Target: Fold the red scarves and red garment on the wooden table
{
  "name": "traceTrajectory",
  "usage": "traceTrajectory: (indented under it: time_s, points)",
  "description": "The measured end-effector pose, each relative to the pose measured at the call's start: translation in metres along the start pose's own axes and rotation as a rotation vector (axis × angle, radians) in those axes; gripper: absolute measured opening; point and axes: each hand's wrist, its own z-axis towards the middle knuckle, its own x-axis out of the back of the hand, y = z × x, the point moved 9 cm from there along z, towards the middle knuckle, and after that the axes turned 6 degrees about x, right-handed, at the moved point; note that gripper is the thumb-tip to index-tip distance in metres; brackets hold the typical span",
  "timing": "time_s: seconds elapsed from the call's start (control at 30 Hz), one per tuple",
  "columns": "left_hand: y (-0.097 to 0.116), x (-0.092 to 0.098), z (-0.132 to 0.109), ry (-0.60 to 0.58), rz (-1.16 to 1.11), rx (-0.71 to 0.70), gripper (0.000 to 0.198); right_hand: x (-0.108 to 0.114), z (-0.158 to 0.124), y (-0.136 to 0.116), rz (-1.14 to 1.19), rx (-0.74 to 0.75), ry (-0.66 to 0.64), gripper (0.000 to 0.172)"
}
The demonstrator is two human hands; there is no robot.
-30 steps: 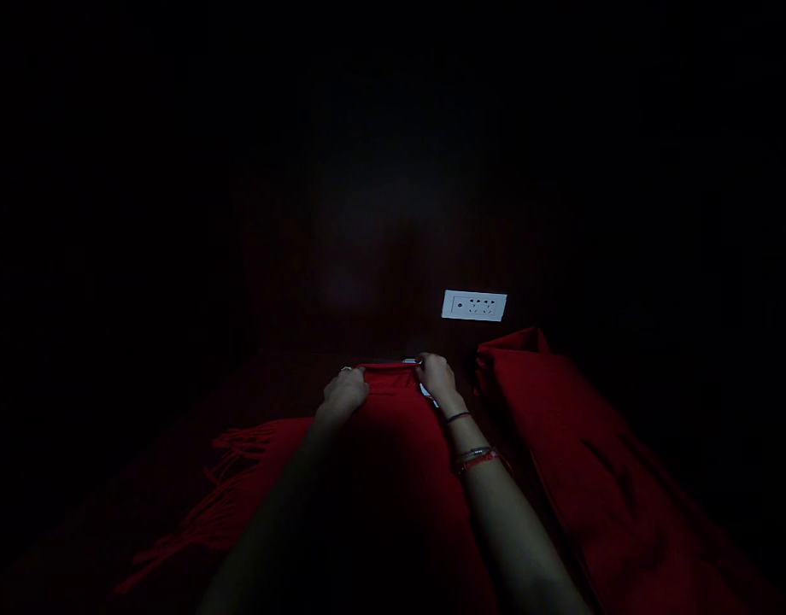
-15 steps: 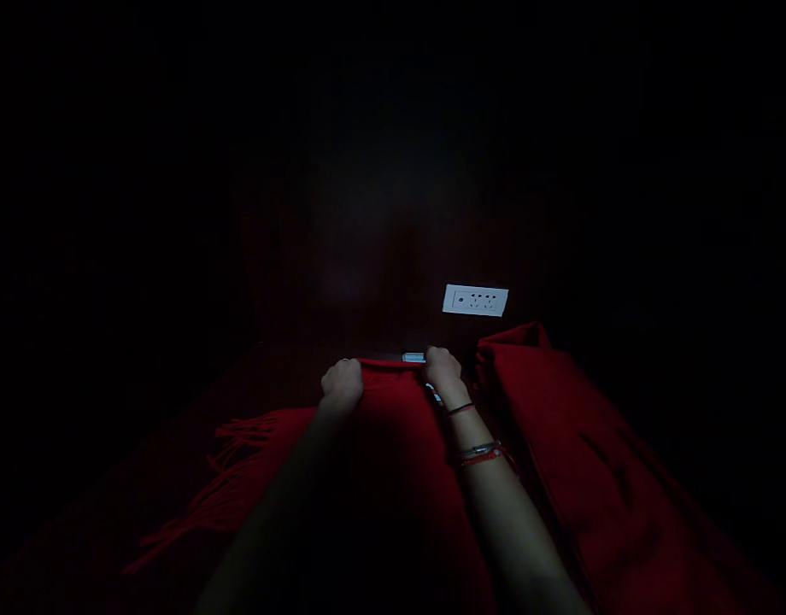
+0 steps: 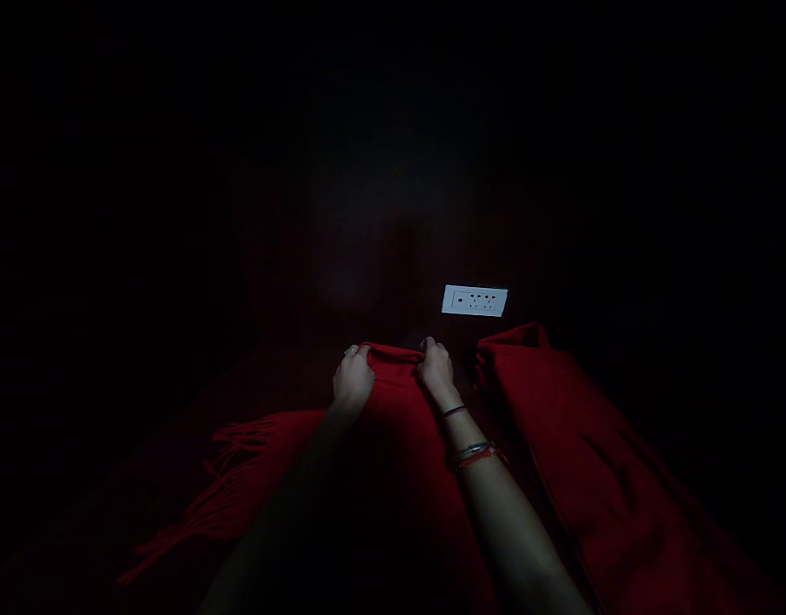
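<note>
A red scarf [image 3: 399,427] with a fringe of long tassels [image 3: 230,478] on its left side lies in front of me. My left hand [image 3: 354,378] is closed around the left corner of its far edge, a ring showing on a finger. At the right corner of that edge, my right hand [image 3: 436,369] grips the cloth too. Between the two hands the edge is slightly lifted and folded. Bracelets [image 3: 475,453] circle my right wrist. Much of the near part of the scarf is lost in darkness.
To the right lies another folded red cloth [image 3: 578,453], close beside my right forearm. A white socket panel [image 3: 475,301] sits on the dark surface behind. Most of the surroundings are too dark to make out.
Both hands have come closer together and a little farther away, still gripping the scarf. The bright bluish object beside my right hand no longer shows.
</note>
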Motion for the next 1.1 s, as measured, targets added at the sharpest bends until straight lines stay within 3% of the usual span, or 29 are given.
traceTrajectory:
  time_s: [0.17, 0.3, 0.37, 0.5, 0.7, 0.87, 1.1]
  points:
    - [0.002, 0.01, -0.007, 0.041, 0.092, 0.044, 0.027, -0.003, -0.001, -0.007, -0.069, -0.004, -0.273, 0.032]
    - [0.009, 0.01, -0.01, 0.048, 0.191, -0.037, 0.044, 0.0, 0.005, -0.004, -0.037, 0.047, -0.287, 0.038]
    - [0.004, -0.003, -0.009, -0.04, 0.208, -0.053, 0.048, -0.003, 0.006, 0.007, -0.039, 0.01, -0.287, 0.037]
    - [-0.023, -0.036, -0.005, -0.35, 0.169, 0.042, 0.043, -0.019, 0.003, 0.026, -0.058, -0.066, -0.381, 0.031]
    - [-0.017, -0.014, 0.006, -0.221, 0.058, 0.039, 0.048, -0.012, 0.002, 0.006, -0.063, 0.011, -0.341, 0.027]
    - [-0.006, -0.015, 0.004, -0.209, 0.02, -0.001, 0.051, -0.007, 0.001, -0.01, -0.152, 0.096, -0.145, 0.034]
    - [-0.002, -0.019, 0.002, -0.181, 0.005, -0.034, 0.047, -0.022, 0.0, -0.013, -0.163, 0.158, -0.117, 0.03]
